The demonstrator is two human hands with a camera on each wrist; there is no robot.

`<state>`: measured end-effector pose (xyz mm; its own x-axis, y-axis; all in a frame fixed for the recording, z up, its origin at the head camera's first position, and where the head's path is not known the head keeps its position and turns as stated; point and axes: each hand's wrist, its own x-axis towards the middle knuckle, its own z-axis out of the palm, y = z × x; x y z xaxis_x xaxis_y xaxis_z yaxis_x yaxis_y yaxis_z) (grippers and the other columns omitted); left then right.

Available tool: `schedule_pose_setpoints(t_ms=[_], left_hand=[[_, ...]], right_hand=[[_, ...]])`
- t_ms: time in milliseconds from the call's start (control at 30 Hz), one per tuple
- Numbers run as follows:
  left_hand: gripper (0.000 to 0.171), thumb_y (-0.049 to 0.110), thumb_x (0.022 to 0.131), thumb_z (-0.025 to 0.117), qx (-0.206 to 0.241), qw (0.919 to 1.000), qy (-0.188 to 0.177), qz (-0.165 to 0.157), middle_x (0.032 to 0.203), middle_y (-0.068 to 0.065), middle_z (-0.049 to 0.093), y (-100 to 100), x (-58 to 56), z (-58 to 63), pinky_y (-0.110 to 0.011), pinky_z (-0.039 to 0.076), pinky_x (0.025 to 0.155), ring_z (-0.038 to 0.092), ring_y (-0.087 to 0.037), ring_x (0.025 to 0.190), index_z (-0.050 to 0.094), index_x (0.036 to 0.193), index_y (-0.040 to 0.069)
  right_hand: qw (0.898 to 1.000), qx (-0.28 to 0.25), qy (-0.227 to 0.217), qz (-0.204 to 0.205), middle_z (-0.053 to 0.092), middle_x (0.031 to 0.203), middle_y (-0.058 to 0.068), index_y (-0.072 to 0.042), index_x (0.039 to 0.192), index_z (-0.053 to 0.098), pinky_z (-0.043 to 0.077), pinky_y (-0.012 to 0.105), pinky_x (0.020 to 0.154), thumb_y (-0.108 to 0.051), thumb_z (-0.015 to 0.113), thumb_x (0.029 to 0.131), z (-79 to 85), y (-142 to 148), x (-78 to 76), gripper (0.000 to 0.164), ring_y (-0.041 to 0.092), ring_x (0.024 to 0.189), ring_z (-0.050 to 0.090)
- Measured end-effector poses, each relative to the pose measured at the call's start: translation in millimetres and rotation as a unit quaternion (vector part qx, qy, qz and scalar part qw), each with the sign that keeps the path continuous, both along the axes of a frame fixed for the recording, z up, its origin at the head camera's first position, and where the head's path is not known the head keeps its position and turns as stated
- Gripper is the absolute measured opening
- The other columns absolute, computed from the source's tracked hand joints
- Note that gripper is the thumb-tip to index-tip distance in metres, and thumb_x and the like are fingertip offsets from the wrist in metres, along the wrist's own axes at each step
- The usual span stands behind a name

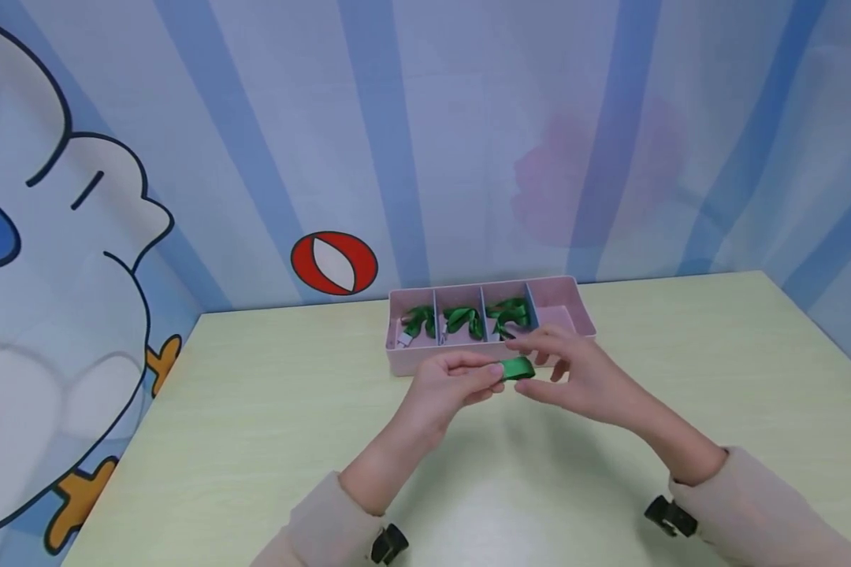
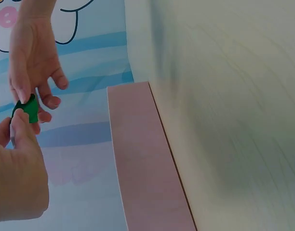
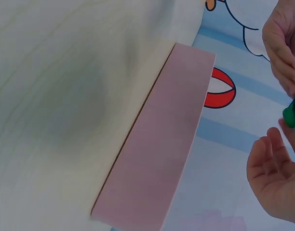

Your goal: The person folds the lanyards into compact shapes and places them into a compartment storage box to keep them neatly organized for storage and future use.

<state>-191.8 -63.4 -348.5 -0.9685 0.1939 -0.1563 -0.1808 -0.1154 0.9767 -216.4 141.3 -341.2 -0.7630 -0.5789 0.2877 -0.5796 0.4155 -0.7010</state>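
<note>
In the head view, my left hand (image 1: pixel 454 386) pinches a looped piece of glossy green ribbon (image 1: pixel 518 368) between thumb and fingers, above the table. My right hand (image 1: pixel 581 374) is held just to the right of it, fingers spread and slightly bent, with the thumb tip right at the ribbon's free end. From the left wrist, the green ribbon (image 2: pixel 31 109) shows between the two hands. The right wrist view catches the ribbon (image 3: pixel 293 114) at its right edge, by a fingertip of the right hand (image 3: pixel 277 175).
Behind the hands stands a pink divided box (image 1: pixel 425 361). Green ribbon bundles (image 1: pixel 464 319) with small pale ends lie in its three left compartments. The pale wooden table (image 1: pixel 269 441) meets a blue-striped wall (image 1: pixel 454 157) with cartoon prints.
</note>
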Motion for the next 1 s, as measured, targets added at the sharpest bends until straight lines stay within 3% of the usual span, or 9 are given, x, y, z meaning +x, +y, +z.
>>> schedule_pose_setpoints(t_ms=[167,300,433,533,633,700,800,1000], left_hand=[[0.026,0.009,0.088,0.064,0.020,0.9996,-0.017,-0.005,0.087,-0.007,0.069,0.4,-0.2,3.3,-0.029,0.053,0.081,0.067,-0.012,0.075,0.065,0.108,-0.006],[0.025,0.008,0.088,0.063,0.030,0.9990,-0.028,-0.014,0.083,-0.004,0.068,0.4,-1.0,3.7,-0.026,0.054,0.077,0.066,-0.011,0.071,0.064,0.109,-0.007],[0.025,0.007,0.089,0.062,0.029,0.9987,-0.027,-0.031,0.083,-0.004,0.067,1.0,-2.6,4.3,-0.024,0.054,0.076,0.065,-0.011,0.070,0.063,0.109,-0.008],[0.025,0.007,0.088,0.063,0.018,0.9991,-0.008,-0.037,0.086,-0.006,0.068,1.3,-5.3,4.9,-0.027,0.054,0.077,0.066,-0.011,0.070,0.064,0.108,-0.008],[0.025,0.006,0.087,0.064,0.003,0.9991,0.013,-0.039,0.089,-0.008,0.069,1.0,-7.2,6.5,-0.030,0.054,0.079,0.067,-0.012,0.071,0.065,0.107,-0.008],[0.024,0.006,0.086,0.065,-0.006,0.9989,0.020,-0.041,0.089,-0.010,0.070,-0.1,-7.3,7.5,-0.032,0.054,0.080,0.068,-0.013,0.072,0.066,0.106,-0.007],[0.023,0.007,0.086,0.066,-0.026,0.9982,0.031,-0.044,0.090,-0.010,0.069,-1.8,-5.4,8.2,-0.033,0.054,0.080,0.068,-0.016,0.076,0.066,0.105,-0.006],[0.023,0.006,0.085,0.067,-0.041,0.9971,0.048,-0.041,0.090,-0.011,0.070,-4.2,0.6,6.0,-0.032,0.053,0.081,0.068,-0.018,0.080,0.067,0.104,-0.006]], right_hand=[[0.997,-0.036,-0.068,0.004,0.060,0.094,-0.001,-0.012,0.103,0.068,0.051,0.030,0.069,-0.016,0.070,0.084,-1.4,3.3,-3.7,0.019,0.020,0.085,0.054],[0.988,-0.072,-0.137,0.016,0.060,0.093,0.005,-0.007,0.098,0.066,0.052,0.031,0.074,-0.015,0.068,0.086,-0.1,5.8,-4.9,0.014,0.023,0.087,0.055],[0.971,-0.127,-0.195,0.052,0.055,0.097,0.009,-0.005,0.096,0.066,0.053,0.032,0.075,-0.009,0.064,0.088,-1.8,8.6,-5.7,0.009,0.023,0.089,0.053],[0.952,-0.168,-0.231,0.107,0.046,0.101,0.007,-0.009,0.092,0.067,0.048,0.036,0.078,-0.006,0.059,0.090,-4.0,9.7,-6.9,0.009,0.022,0.098,0.045],[0.937,-0.185,-0.251,0.158,0.040,0.101,0.005,-0.014,0.091,0.067,0.042,0.039,0.079,-0.006,0.054,0.093,-6.0,11.0,-8.8,0.015,0.021,0.103,0.037],[0.931,-0.187,-0.258,0.178,0.045,0.099,0.004,-0.013,0.091,0.064,0.043,0.039,0.080,-0.009,0.051,0.095,-6.7,11.5,-9.8,0.014,0.020,0.101,0.040],[0.928,-0.184,-0.273,0.173,0.055,0.092,0.002,-0.012,0.093,0.061,0.049,0.035,0.078,-0.013,0.049,0.097,-7.2,12.4,-9.7,0.013,0.018,0.091,0.051],[0.930,-0.192,-0.298,0.099,0.065,0.086,0.002,-0.012,0.097,0.067,0.055,0.032,0.074,-0.010,0.057,0.093,-8.6,11.8,-6.4,0.012,0.017,0.078,0.063]])
